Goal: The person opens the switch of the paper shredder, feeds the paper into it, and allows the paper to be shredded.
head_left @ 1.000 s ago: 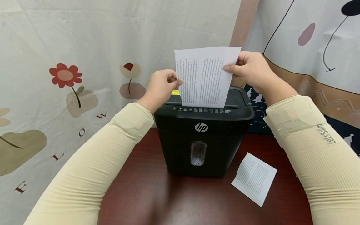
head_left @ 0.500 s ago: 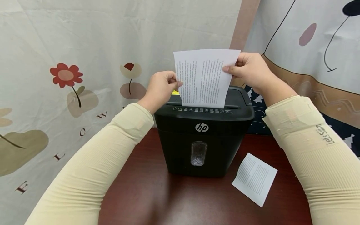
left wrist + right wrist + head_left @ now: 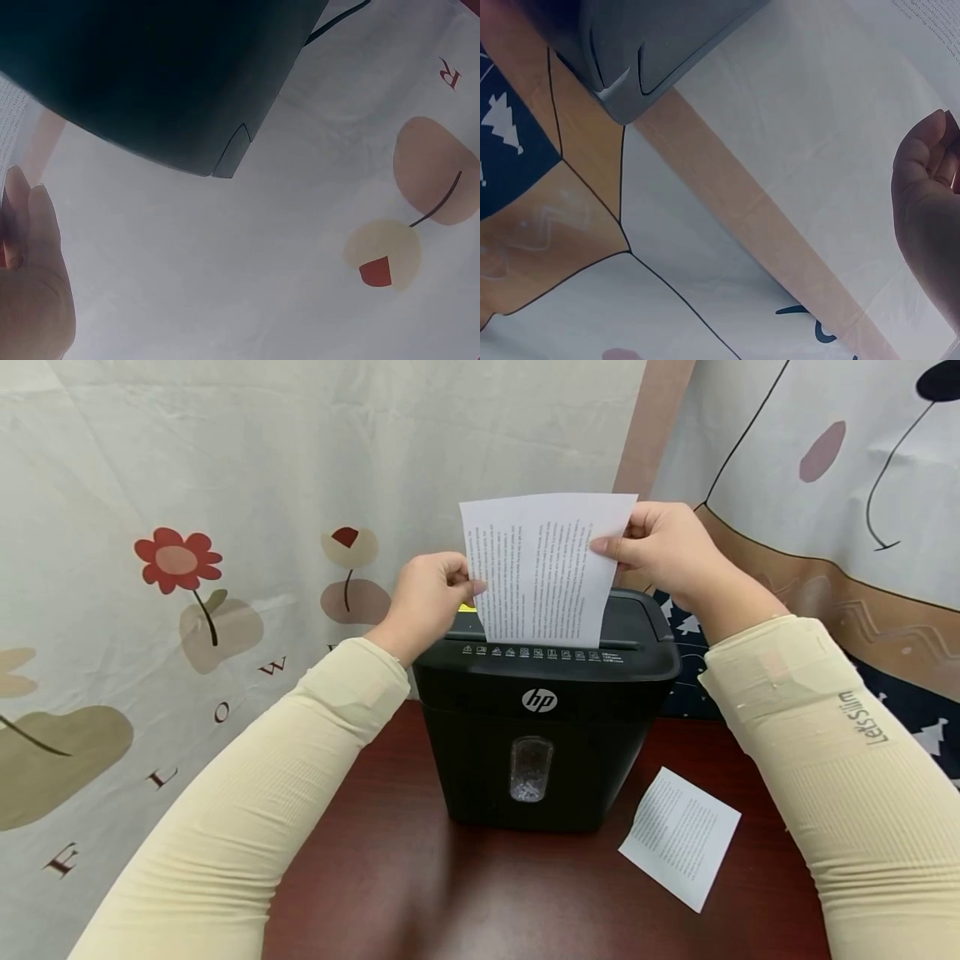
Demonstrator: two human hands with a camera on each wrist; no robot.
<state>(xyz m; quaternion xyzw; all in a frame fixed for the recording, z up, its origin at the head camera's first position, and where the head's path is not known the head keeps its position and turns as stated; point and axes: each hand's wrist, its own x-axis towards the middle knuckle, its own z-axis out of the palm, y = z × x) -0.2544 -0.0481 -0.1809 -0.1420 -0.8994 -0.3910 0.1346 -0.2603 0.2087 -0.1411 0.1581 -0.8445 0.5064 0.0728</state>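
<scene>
A printed sheet of paper [image 3: 536,568] stands upright with its lower edge in the slot of a black HP paper shredder [image 3: 480,743]. My left hand [image 3: 431,597] pinches the sheet's left edge between thumb and fingers. Higher up, on the right edge, my right hand [image 3: 671,547] grips it with the thumb on the printed side. Paper scraps show through the shredder's small window [image 3: 531,770]. In the left wrist view my left hand [image 3: 34,277] is partly cut off at the left border. The right wrist view shows my right hand [image 3: 930,202] at its right border.
A second, smaller-looking printed sheet [image 3: 681,839] lies on the dark red table [image 3: 360,868], right of the shredder. Behind hangs a pale curtain [image 3: 247,460] with flower prints. A patterned cloth [image 3: 885,652] drapes at the right. A yellow label [image 3: 467,607] sits on the shredder's top.
The sheet's top edge has sunk slightly and shifted a little left. My right hand has come down a little with it; my left hand has dropped very slightly.
</scene>
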